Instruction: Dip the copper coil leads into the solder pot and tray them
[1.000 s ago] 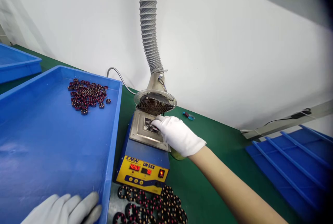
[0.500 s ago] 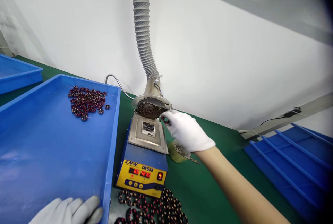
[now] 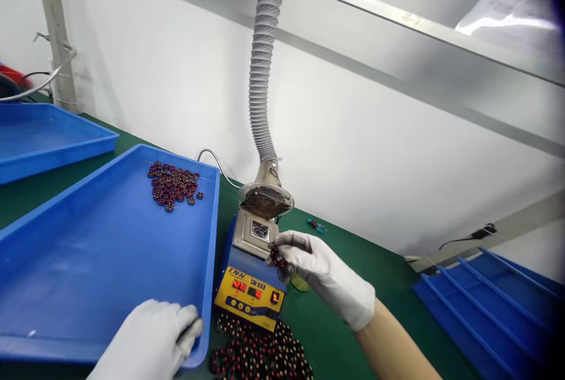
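Observation:
My right hand (image 3: 309, 271), in a white glove, pinches a small dark ring-shaped coil (image 3: 278, 257) with reddish windings. It hovers just off the right front of a solder pot (image 3: 251, 271), a blue box with a yellow panel and lit red digits. On top of the pot is a small square bath of shiny metal (image 3: 260, 230). My left hand (image 3: 161, 333), also gloved, is over the front right corner of a big blue tray (image 3: 119, 268). Its fingers are curled closed, and what they hold, if anything, is hidden.
A heap of small ring coils (image 3: 174, 185) lies at the tray's far end. More rings (image 3: 265, 352) lie before the pot. A fume hood (image 3: 266, 195) with a grey hose hangs over it. Small cutters (image 3: 316, 226) rest behind. Blue trays (image 3: 485, 303) stand right, another (image 3: 57, 139) left.
My right hand, holding the coil, has come back from beside the hood toward the pot's front. The left shows more fully over the tray corner. The camera view has shifted.

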`<state>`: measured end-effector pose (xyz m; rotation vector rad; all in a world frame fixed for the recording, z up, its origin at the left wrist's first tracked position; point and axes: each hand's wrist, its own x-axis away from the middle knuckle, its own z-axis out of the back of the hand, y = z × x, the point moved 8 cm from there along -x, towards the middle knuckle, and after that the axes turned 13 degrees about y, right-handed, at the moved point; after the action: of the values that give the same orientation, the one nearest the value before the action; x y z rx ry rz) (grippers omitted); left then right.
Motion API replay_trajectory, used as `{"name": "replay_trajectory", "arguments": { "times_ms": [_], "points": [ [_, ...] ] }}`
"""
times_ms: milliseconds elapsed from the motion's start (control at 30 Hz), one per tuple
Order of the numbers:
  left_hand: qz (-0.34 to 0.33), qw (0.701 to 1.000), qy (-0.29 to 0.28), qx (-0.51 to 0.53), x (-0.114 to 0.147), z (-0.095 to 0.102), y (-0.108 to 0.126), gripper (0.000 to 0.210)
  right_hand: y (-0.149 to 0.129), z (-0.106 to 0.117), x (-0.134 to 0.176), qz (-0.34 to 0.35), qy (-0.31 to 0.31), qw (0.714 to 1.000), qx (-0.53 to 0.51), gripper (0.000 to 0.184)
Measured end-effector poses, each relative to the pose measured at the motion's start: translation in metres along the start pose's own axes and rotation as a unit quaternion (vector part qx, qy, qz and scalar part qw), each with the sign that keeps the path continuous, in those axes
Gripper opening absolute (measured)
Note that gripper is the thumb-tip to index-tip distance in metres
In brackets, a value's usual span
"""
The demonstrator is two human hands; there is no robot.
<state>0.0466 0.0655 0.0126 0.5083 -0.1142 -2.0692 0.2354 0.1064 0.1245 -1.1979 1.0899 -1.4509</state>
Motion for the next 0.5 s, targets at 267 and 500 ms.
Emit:
{"name": "replay_trajectory", "arguments": {
  "times_ms": [267, 500],
  "points": [
    [0.008, 0.999, -0.004, 0.031, -0.004, 0.006, 0.004, 0.031, 0.028, -0.087, -0.005, 0.021, 0.004, 0.994, -0.103, 0.044],
    [-0.010, 0.997, 0.031, 0.073, -0.002, 0.024, -0.003, 0.022, 0.093, -0.200, -0.065, 0.114, -0.024, 0.984, 0.137, 0.018]
  ]
}}
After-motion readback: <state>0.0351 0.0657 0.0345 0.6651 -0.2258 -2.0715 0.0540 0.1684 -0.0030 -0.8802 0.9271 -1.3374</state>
